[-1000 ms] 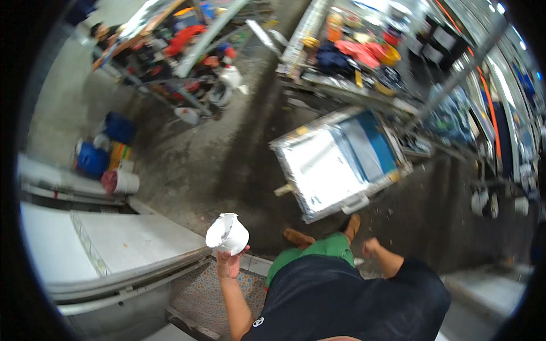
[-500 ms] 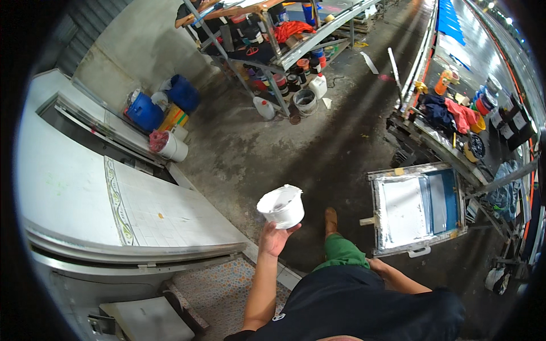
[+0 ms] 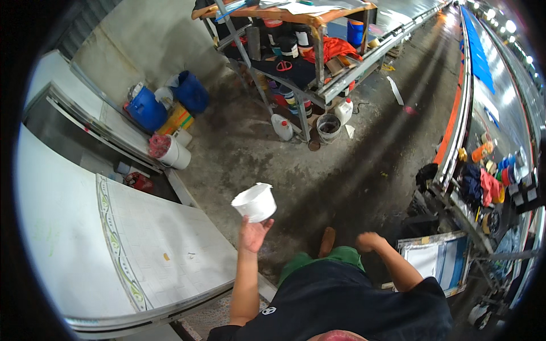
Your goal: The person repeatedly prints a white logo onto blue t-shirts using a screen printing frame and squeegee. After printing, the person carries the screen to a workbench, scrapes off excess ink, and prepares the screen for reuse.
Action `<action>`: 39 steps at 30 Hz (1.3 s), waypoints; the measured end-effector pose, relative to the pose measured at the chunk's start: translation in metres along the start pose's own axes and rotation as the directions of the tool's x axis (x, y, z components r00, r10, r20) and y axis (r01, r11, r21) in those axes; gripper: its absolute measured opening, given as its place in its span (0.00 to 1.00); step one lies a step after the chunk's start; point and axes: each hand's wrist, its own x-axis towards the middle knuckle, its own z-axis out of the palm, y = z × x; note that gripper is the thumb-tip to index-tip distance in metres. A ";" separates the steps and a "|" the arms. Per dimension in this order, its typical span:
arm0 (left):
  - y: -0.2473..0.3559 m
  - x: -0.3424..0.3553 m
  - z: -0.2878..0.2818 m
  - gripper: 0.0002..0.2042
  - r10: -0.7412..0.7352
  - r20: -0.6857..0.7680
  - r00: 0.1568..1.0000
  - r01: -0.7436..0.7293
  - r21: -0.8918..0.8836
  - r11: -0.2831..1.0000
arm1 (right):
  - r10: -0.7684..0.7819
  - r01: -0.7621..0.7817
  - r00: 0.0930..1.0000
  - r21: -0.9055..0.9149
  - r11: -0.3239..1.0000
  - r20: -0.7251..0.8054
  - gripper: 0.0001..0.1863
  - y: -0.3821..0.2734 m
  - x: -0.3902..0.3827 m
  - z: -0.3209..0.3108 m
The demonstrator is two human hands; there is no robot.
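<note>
— What did we have in hand, starting nearest to us?

— Our left hand (image 3: 253, 233) was raised in front of the chest, its grip half open, fingers cupped up under a white tub (image 3: 255, 202). The tub rested on the fingertips rather than being clamped. It hung in the air just past the near right corner of the long white table (image 3: 159, 238), above the concrete floor (image 3: 341, 170), touching neither.

— And the right hand (image 3: 368, 241)?

— Curled loosely at our side, holding nothing that we could see. Whether the fingers were fully closed we couldn't tell.

— Which step would we call it?

— We judged it a carry: the tub was up and travelling, not set down anywhere. The next move called for keeping the palm level beneath it, since only the fingertips bore it, and steering clear of the table's edge.

— How did the tub lie?

— Short and round, so its axis ran from base to rim. It was tilted, the mouth pointing up and away to our left, the base down on our fingers. What lay inside we couldn't see.

— Farther off?

— Blue drums (image 3: 168, 102) and a white bucket (image 3: 173, 153) by the table's far end, then a cluttered metal rack (image 3: 301, 51) beyond.
</note>
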 end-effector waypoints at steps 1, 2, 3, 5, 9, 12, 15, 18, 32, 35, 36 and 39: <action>0.010 0.015 -0.010 0.36 0.025 -0.018 1.000 -0.026 -0.025 0.999 | 0.006 -0.020 0.991 -0.105 0.994 -0.136 0.14 -0.014 0.011 -0.054; 0.020 0.034 -0.019 0.35 0.023 0.006 1.000 -0.023 -0.063 0.998 | 0.047 -0.078 0.955 -0.096 0.992 -0.294 0.14 -0.013 0.044 -0.087; 0.036 0.049 -0.030 0.35 0.036 -0.010 0.999 -0.037 -0.091 0.995 | 0.008 -0.040 0.921 -0.075 0.996 -0.390 0.15 -0.031 0.071 -0.139; 0.058 0.070 -0.052 0.37 0.066 -0.037 0.997 -0.070 -0.134 0.988 | -0.132 0.281 0.747 0.130 0.951 -0.651 0.18 -0.069 0.120 -0.226; 0.101 0.106 -0.120 0.36 0.165 -0.116 0.980 -0.188 -0.237 0.953 | -0.178 0.551 0.613 0.255 0.795 -0.770 0.18 -0.187 0.196 -0.358; 0.143 0.142 -0.147 0.30 0.260 -0.104 0.960 -0.278 -0.237 0.931 | -0.347 0.621 0.645 0.204 0.757 -0.681 0.18 -0.235 0.275 -0.392; 0.201 0.190 -0.188 0.31 0.350 -0.175 0.920 -0.385 -0.244 0.890 | -0.418 0.615 0.682 0.162 0.771 -0.601 0.18 -0.265 0.351 -0.428; 0.267 0.231 -0.201 0.34 0.393 -0.154 0.906 -0.417 -0.179 0.891 | -0.448 0.627 0.667 0.123 0.770 -0.596 0.18 -0.298 0.366 -0.513; 0.429 0.577 -0.200 0.35 0.168 0.075 0.983 -0.156 -0.142 0.977 | 0.426 0.713 0.195 0.426 0.557 -0.884 0.30 -0.194 0.639 -0.876; 0.454 0.630 -0.189 0.34 0.025 0.072 0.997 -0.014 -0.143 0.990 | 0.572 0.633 -0.090 0.396 0.665 -0.816 0.36 -0.181 0.688 -0.945; 0.467 0.651 -0.183 0.41 -0.021 0.022 1.000 0.023 -0.094 0.995 | 0.612 0.620 -0.181 0.394 0.679 -0.770 0.37 -0.169 0.701 -0.968; 0.498 0.704 -0.197 0.44 -0.009 -0.036 0.999 0.011 0.053 0.999 | 0.724 0.554 -0.116 0.561 0.615 -0.680 0.36 -0.182 0.731 -1.001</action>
